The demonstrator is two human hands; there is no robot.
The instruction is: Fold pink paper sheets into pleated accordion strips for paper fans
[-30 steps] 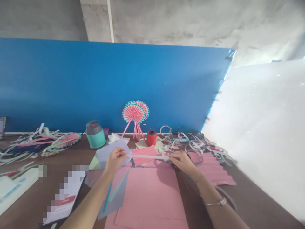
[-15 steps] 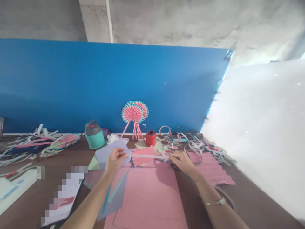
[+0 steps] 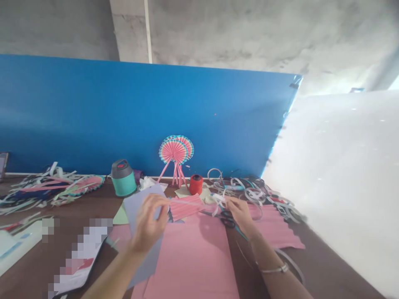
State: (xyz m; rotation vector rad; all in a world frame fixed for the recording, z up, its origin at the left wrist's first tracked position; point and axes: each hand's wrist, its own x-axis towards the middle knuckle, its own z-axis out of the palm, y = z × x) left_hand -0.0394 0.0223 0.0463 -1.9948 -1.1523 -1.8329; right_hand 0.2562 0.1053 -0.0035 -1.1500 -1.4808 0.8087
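Bare concrete (image 3: pixel 224 33) fills the top of our room, and below it a long blue board (image 3: pixel 140 104) stands across the back of the bench (image 3: pixel 327 270). A glossy white panel (image 3: pixel 336 166) closes off our right side. The bench is dark brown and crowded along its far edge. Pink sheets (image 3: pixel 193 257) lie stacked before us, with a lilac sheet (image 3: pixel 140 195) at their left and pleated paper (image 3: pixel 280 226) at their right. One heap of strips (image 3: pixel 18 205) sprawls far left; looser coils (image 3: pixel 255 194) tangle on the right. A phone (image 3: pixel 81 249), partly pixelated, lies near our left forearm. Paper fans (image 3: pixel 173 151) lean against the board, between a teal can (image 3: pixel 124 182) and a red spool (image 3: pixel 196 185).

Our left hand (image 3: pixel 151 220) is half curled over the lilac sheet, thumb a little below the forefinger; we cannot tell whether it grips. Our right hand (image 3: pixel 238 211) is narrow, fingertips closed on a white piece (image 3: pixel 219 198), just above dark scissors (image 3: pixel 228 223). Between both hands, over the pink paper, runs a thin pale strip (image 3: pixel 187 203), blurred.
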